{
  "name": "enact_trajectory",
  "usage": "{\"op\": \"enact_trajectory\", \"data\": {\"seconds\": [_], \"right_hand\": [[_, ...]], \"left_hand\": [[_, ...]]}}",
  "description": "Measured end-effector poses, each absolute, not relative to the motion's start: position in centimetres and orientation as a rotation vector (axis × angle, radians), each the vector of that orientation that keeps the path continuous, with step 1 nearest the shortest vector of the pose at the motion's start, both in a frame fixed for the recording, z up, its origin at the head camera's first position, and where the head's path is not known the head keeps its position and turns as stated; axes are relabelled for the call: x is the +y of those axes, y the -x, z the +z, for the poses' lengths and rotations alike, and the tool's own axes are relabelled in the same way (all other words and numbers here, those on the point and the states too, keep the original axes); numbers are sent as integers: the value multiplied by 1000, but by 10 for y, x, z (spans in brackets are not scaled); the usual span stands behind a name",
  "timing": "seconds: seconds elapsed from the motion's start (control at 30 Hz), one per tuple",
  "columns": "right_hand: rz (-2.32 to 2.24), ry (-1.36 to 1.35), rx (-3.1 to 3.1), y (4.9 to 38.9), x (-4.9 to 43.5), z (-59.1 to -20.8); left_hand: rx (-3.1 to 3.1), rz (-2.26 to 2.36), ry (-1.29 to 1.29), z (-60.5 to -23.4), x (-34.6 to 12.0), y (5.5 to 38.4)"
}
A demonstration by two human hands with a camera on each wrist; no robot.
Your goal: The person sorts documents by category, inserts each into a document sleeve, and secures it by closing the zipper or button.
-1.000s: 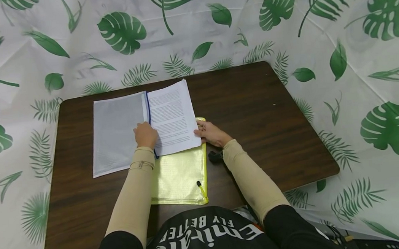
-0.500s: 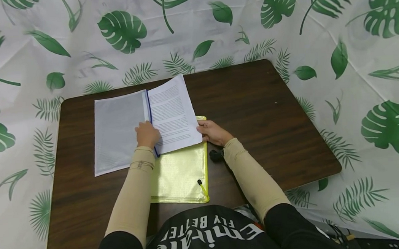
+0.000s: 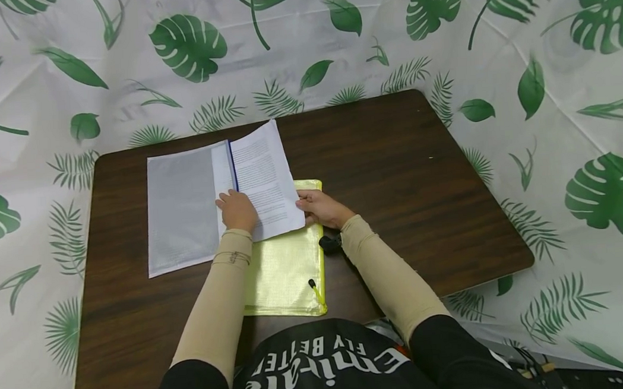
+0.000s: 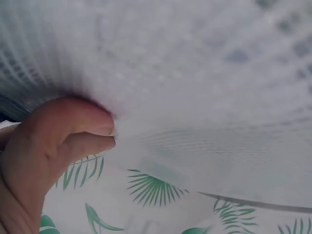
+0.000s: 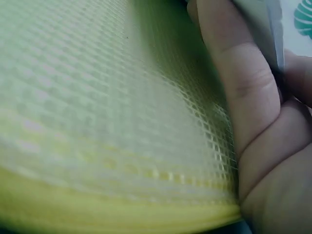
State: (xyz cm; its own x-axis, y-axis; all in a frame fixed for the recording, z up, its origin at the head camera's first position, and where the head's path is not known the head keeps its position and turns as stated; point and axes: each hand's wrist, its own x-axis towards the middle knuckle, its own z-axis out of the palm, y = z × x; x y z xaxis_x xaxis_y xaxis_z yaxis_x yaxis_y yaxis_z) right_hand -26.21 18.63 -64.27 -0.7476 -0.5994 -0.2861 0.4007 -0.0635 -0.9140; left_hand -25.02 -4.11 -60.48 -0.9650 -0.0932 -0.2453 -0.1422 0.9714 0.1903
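Observation:
A clear mesh zip pouch (image 3: 181, 214) with a blue edge lies on the left of the table in the head view. My left hand (image 3: 238, 211) pinches it by the mouth; in the left wrist view the thumb (image 4: 73, 117) bends against the mesh. Printed sheets of paper (image 3: 262, 174) stick out of the mouth to the right, their left strip showing white inside. At their lower right edge, my right hand (image 3: 323, 207) holds the sheets between thumb and fingers, over a yellow mesh zip pouch (image 3: 284, 273). The right wrist view shows this yellow mesh close beside the fingers.
The brown wooden table (image 3: 397, 201) has rounded corners. A leaf-print curtain (image 3: 291, 35) hangs behind it and along its right side. The yellow pouch's zip pull (image 3: 315, 290) lies at its lower right corner.
The sheets have slid left, deeper into the clear pouch, and my right hand has gone left with them. My left hand has shifted a little to the right.

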Motion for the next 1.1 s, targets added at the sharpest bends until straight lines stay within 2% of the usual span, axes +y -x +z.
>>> {"op": "enact_trajectory", "data": {"seconds": [0.13, 0.57, 1.1], "right_hand": [[-1859, 165, 1561, 264, 186, -641], [-1906, 94, 1696, 265, 182, -640], [-1926, 103, 1720, 261, 178, -646]], "left_hand": [[2879, 288, 140, -605, -45, 252], [2842, 550, 278, -605, -50, 251], [2900, 376, 122, -608, -53, 249]]}}
